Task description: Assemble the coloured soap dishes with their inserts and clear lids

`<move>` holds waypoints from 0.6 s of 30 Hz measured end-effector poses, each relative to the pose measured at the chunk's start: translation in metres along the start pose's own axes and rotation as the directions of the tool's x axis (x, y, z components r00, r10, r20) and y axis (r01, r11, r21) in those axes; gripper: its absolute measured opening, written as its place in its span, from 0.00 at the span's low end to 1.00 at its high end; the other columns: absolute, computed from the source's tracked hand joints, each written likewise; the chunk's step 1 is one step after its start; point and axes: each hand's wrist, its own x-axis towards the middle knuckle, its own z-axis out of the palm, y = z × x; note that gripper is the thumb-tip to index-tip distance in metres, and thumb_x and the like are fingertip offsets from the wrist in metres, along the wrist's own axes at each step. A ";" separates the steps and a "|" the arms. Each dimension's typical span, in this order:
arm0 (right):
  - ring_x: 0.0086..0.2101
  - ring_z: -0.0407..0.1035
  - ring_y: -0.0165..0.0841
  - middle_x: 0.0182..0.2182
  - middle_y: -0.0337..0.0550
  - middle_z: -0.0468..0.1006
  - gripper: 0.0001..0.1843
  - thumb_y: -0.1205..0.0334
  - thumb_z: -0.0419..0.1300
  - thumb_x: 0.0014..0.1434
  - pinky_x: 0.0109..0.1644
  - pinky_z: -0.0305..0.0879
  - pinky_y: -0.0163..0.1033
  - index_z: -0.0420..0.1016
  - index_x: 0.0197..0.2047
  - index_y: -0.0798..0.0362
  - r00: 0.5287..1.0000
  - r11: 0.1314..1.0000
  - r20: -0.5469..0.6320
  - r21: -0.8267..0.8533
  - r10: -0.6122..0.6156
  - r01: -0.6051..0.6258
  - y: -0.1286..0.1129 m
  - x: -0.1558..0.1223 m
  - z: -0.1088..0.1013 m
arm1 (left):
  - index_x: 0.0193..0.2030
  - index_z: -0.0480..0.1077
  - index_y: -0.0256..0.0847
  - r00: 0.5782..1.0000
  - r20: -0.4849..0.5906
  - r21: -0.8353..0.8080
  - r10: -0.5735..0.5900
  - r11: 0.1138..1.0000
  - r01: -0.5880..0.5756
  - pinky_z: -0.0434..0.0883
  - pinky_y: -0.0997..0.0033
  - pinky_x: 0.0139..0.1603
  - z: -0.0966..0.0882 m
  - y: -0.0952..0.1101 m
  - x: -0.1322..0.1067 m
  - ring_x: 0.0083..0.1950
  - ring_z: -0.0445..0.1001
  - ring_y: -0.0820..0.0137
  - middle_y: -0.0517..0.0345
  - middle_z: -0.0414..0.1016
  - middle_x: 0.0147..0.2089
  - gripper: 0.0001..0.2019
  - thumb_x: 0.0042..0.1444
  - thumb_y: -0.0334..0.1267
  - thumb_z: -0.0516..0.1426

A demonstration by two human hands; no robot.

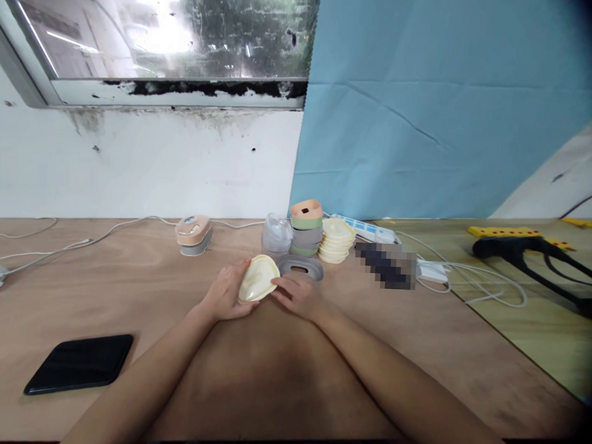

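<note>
A shallow cream plastic dish (pixel 260 279) is tilted up above the table between my hands. My left hand (pixel 225 292) wraps round its left and lower edge. The fingers of my right hand (pixel 300 297) pinch its right rim. Just behind my right hand lies a grey oval plastic piece (pixel 316 270) with a slot in it. Further back stand a pile of clear plastic covers (pixel 277 233), a stack of grey and green plastic frames (pixel 308 238) topped by a peach one (pixel 306 210), and a stack of similar cream dishes (pixel 337 232).
A peach and grey plastic box (pixel 193 234) sits at the back left. A black phone-like slab (pixel 81 363) lies front left. White cables and a power strip (pixel 364 229) run along the back. A black-framed object (pixel 534 258) stands at the right.
</note>
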 end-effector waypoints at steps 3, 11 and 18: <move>0.33 0.71 0.35 0.32 0.45 0.77 0.11 0.54 0.57 0.61 0.39 0.67 0.41 0.74 0.42 0.50 0.973 0.996 -0.214 -0.010 0.088 -0.092 0.016 -0.004 -0.012 | 0.71 0.33 0.38 0.990 -0.128 -0.022 0.057 0.998 -0.060 0.60 0.47 0.62 -0.002 -0.001 0.000 0.67 0.56 0.48 0.36 0.48 0.70 0.51 0.51 0.50 0.60; 0.32 0.64 0.33 0.30 0.40 0.67 0.16 0.50 0.56 0.59 0.40 0.63 0.41 0.68 0.43 0.54 0.523 0.835 -0.747 0.077 0.410 -0.545 0.080 -0.022 -0.058 | 0.71 0.35 0.40 0.970 -0.234 0.017 -0.069 0.997 0.075 0.60 0.48 0.64 -0.002 -0.007 -0.001 0.68 0.55 0.52 0.37 0.50 0.69 0.44 0.55 0.45 0.58; 0.35 0.61 0.34 0.34 0.42 0.66 0.18 0.48 0.56 0.58 0.43 0.61 0.43 0.66 0.39 0.55 0.320 0.717 -0.824 0.142 0.468 -0.683 0.117 -0.039 -0.065 | 0.70 0.41 0.39 0.977 -0.191 -0.007 -0.094 0.996 0.094 0.61 0.48 0.64 -0.003 -0.007 -0.002 0.66 0.58 0.54 0.39 0.56 0.66 0.40 0.56 0.45 0.57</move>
